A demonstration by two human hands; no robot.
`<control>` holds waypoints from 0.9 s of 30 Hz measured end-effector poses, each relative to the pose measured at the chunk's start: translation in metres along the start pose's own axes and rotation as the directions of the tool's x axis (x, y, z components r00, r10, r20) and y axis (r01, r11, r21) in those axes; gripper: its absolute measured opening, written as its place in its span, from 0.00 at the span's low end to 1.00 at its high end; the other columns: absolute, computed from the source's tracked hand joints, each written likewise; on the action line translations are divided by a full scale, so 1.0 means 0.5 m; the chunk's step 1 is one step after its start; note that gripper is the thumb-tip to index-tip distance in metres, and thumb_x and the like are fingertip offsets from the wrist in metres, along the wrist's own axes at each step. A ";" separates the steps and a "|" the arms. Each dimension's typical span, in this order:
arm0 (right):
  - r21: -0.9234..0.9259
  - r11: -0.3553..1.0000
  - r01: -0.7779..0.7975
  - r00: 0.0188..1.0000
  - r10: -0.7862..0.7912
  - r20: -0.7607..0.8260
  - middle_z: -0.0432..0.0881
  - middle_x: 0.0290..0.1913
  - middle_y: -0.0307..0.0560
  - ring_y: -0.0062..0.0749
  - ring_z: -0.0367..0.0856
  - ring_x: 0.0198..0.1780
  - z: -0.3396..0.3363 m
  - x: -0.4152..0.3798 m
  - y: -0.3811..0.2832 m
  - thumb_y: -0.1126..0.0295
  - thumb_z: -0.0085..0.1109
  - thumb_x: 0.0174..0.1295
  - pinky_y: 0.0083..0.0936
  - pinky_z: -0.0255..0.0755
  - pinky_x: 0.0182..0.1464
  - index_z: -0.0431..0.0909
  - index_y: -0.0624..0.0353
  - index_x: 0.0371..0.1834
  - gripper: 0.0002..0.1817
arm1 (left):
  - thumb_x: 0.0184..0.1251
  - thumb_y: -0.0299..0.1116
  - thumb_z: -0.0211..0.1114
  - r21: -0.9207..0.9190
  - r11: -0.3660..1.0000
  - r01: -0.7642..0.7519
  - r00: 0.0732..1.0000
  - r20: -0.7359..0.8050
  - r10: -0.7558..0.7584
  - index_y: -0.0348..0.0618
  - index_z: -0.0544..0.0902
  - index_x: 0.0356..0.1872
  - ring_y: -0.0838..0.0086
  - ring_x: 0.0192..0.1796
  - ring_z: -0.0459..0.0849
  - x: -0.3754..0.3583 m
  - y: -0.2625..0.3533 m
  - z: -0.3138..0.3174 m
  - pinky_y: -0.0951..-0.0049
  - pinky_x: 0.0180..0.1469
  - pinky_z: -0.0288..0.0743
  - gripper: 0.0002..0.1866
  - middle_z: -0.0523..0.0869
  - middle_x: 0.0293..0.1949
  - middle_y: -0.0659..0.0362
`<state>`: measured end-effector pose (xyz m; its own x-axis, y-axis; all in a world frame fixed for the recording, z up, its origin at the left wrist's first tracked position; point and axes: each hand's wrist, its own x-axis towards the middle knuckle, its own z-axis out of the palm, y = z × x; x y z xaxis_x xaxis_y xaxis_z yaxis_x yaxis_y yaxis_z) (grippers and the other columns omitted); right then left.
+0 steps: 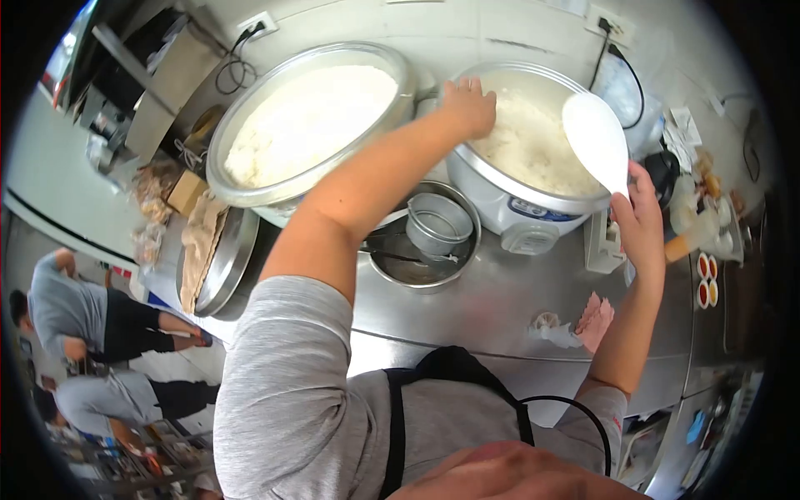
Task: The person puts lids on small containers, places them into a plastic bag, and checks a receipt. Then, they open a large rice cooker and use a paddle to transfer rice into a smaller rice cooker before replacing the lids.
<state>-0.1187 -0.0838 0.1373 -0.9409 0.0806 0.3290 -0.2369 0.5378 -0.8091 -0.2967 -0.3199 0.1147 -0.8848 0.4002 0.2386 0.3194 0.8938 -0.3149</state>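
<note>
A large rice cooker (533,218) with a silver body and rim stands against the wall, with cooked rice (533,146) inside. My left hand (471,108) is at the cooker's left rim, its fingers bent over the edge; the thumb is partly hidden. My right hand (640,212) grips the handle of a big white rice paddle (594,137) at the cooker's right side. The paddle's broad blade points up and covers part of the right rim. Left of the cooker sits a wide pot (218,179) heaped with white rice (321,117).
Between the pots, a metal bowl (417,279) holds a smaller metal pot (439,223). A round lid (227,271) with a brown cloth (202,242) lies left. A pink cloth (594,321) rests on the steel counter (500,312). Two people (79,304) stand at far left.
</note>
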 end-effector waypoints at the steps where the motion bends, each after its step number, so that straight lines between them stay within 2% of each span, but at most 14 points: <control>1: -0.036 0.997 0.074 0.997 -0.074 -0.011 0.76 0.29 0.45 0.23 0.72 0.29 0.025 0.017 -0.026 0.76 0.46 0.52 0.18 0.65 0.34 0.61 0.59 0.54 0.22 | 0.58 0.43 0.48 0.077 0.993 0.090 0.990 -0.111 -0.082 0.44 0.57 0.62 0.54 0.64 0.55 -0.022 0.001 0.003 0.48 0.59 0.47 0.30 0.57 0.62 0.47; 4: 0.006 0.989 0.151 0.987 -0.151 0.055 0.77 0.31 0.50 0.30 0.75 0.34 0.088 0.052 -0.101 0.75 0.47 0.52 0.22 0.66 0.40 0.62 0.58 0.53 0.22 | 0.59 0.45 0.46 -0.124 0.856 0.501 0.860 -0.043 -0.509 0.38 0.52 0.62 0.48 0.66 0.46 -0.069 -0.021 -0.030 0.47 0.62 0.41 0.33 0.47 0.64 0.43; 7: 0.085 0.979 0.184 0.977 -0.191 0.094 0.77 0.32 0.49 0.26 0.74 0.33 0.135 0.067 -0.164 0.75 0.48 0.52 0.21 0.66 0.38 0.64 0.56 0.52 0.21 | 0.58 0.48 0.46 -0.275 0.788 0.551 0.834 0.147 -0.532 0.39 0.49 0.63 0.47 0.66 0.44 -0.080 -0.025 -0.029 0.47 0.63 0.36 0.36 0.49 0.64 0.44; 8: 0.050 0.979 0.196 0.976 -0.200 0.091 0.77 0.31 0.48 0.26 0.74 0.32 0.142 0.075 -0.172 0.75 0.48 0.52 0.21 0.66 0.37 0.64 0.56 0.52 0.21 | 0.57 0.51 0.47 -0.667 0.679 0.306 0.951 0.179 -0.252 0.40 0.49 0.64 0.47 0.66 0.44 -0.033 -0.027 0.031 0.47 0.63 0.36 0.37 0.49 0.64 0.45; 9: 0.019 0.977 0.210 0.973 -0.211 0.093 0.77 0.30 0.47 0.25 0.74 0.31 0.148 0.084 -0.178 0.75 0.48 0.52 0.21 0.66 0.36 0.64 0.56 0.52 0.21 | 0.57 0.54 0.47 -0.926 0.373 0.056 0.997 0.069 0.023 0.41 0.49 0.64 0.46 0.66 0.43 0.012 -0.033 0.086 0.47 0.63 0.36 0.38 0.49 0.64 0.45; 12: 0.032 0.961 0.276 0.957 -0.278 0.082 0.74 0.25 0.44 0.24 0.72 0.27 0.184 0.114 -0.201 0.76 0.46 0.51 0.21 0.65 0.32 0.63 0.58 0.53 0.22 | 0.55 0.55 0.47 -0.782 0.608 -0.136 0.977 -0.209 -0.051 0.44 0.57 0.61 0.44 0.65 0.45 -0.092 -0.009 -0.059 0.46 0.62 0.39 0.36 0.50 0.64 0.43; 14: 0.044 0.962 0.268 0.960 -0.271 0.070 0.72 0.23 0.43 0.24 0.71 0.26 0.211 0.133 -0.227 0.76 0.44 0.51 0.21 0.65 0.31 0.62 0.59 0.54 0.23 | 0.54 0.51 0.51 -0.634 0.768 -0.089 0.970 -0.229 -0.077 0.43 0.62 0.59 0.43 0.65 0.45 -0.143 -0.044 -0.087 0.46 0.62 0.39 0.33 0.51 0.62 0.39; 17: 0.102 0.949 0.300 0.935 -0.313 0.168 0.73 0.26 0.45 0.24 0.71 0.26 0.286 0.163 -0.246 0.76 0.42 0.51 0.22 0.67 0.32 0.61 0.59 0.55 0.24 | 0.52 0.48 0.55 -0.590 0.800 0.109 0.917 -0.250 -0.310 0.42 0.64 0.56 0.47 0.63 0.54 -0.237 -0.161 -0.075 0.48 0.62 0.42 0.31 0.59 0.60 0.41; 19: 0.159 0.946 0.282 0.908 -0.317 0.274 0.75 0.30 0.49 0.28 0.73 0.28 0.346 0.163 -0.281 0.75 0.43 0.51 0.25 0.68 0.35 0.60 0.56 0.56 0.25 | 0.53 0.34 0.57 -0.701 0.707 -0.095 0.643 -0.585 -0.494 0.41 0.68 0.50 0.54 0.54 0.67 -0.332 -0.284 -0.044 0.63 0.56 0.59 0.21 0.69 0.51 0.46; 21: -0.042 0.903 0.428 0.853 -0.388 0.350 0.77 0.34 0.52 0.37 0.76 0.35 0.428 0.155 -0.316 0.74 0.44 0.52 0.29 0.69 0.40 0.61 0.52 0.57 0.25 | 0.56 0.32 0.54 -0.809 0.588 -0.020 0.411 -0.543 -0.733 0.38 0.69 0.48 0.61 0.52 0.67 -0.426 -0.415 -0.023 0.68 0.55 0.59 0.18 0.70 0.48 0.50; 22: -0.108 0.877 0.468 0.822 -0.387 0.418 0.77 0.37 0.53 0.41 0.76 0.38 0.469 0.142 -0.342 0.74 0.44 0.53 0.31 0.68 0.42 0.61 0.51 0.57 0.24 | 0.58 0.35 0.51 -0.737 0.670 0.090 0.316 -0.617 -0.720 0.35 0.69 0.49 0.62 0.53 0.65 -0.472 -0.489 -0.010 0.67 0.56 0.56 0.19 0.70 0.48 0.50; 24: -0.251 0.801 0.543 0.772 -0.360 0.523 0.77 0.40 0.54 0.45 0.75 0.43 0.554 0.119 -0.396 0.72 0.43 0.54 0.34 0.69 0.44 0.61 0.48 0.57 0.24 | 0.59 0.39 0.48 -0.854 0.484 0.192 0.083 -0.478 -0.875 0.33 0.66 0.49 0.56 0.54 0.61 -0.520 -0.602 0.044 0.63 0.58 0.52 0.22 0.69 0.48 0.45; 25: -0.323 0.751 0.576 0.756 -0.338 0.560 0.77 0.40 0.54 0.46 0.75 0.43 0.598 0.112 -0.421 0.72 0.43 0.54 0.35 0.69 0.43 0.61 0.47 0.57 0.23 | 0.60 0.41 0.46 -0.903 0.394 0.171 0.028 -0.395 -0.918 0.33 0.66 0.50 0.56 0.55 0.60 -0.533 -0.627 0.055 0.62 0.58 0.49 0.22 0.68 0.49 0.45; 27: -0.447 0.670 0.593 0.764 -0.291 0.576 0.77 0.39 0.53 0.44 0.76 0.42 0.688 0.117 -0.458 0.72 0.41 0.55 0.36 0.69 0.41 0.61 0.44 0.58 0.24 | 0.61 0.42 0.45 -0.906 0.367 0.213 0.070 -0.360 -0.930 0.34 0.65 0.50 0.55 0.55 0.60 -0.538 -0.669 0.092 0.62 0.58 0.49 0.23 0.68 0.49 0.45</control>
<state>-0.2029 -0.4908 0.1744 -0.7892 -0.5782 0.2069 -0.6079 0.7834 -0.1295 -0.1812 -0.7360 0.1136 -0.2368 -0.7306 0.6404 0.2359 0.5962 0.7674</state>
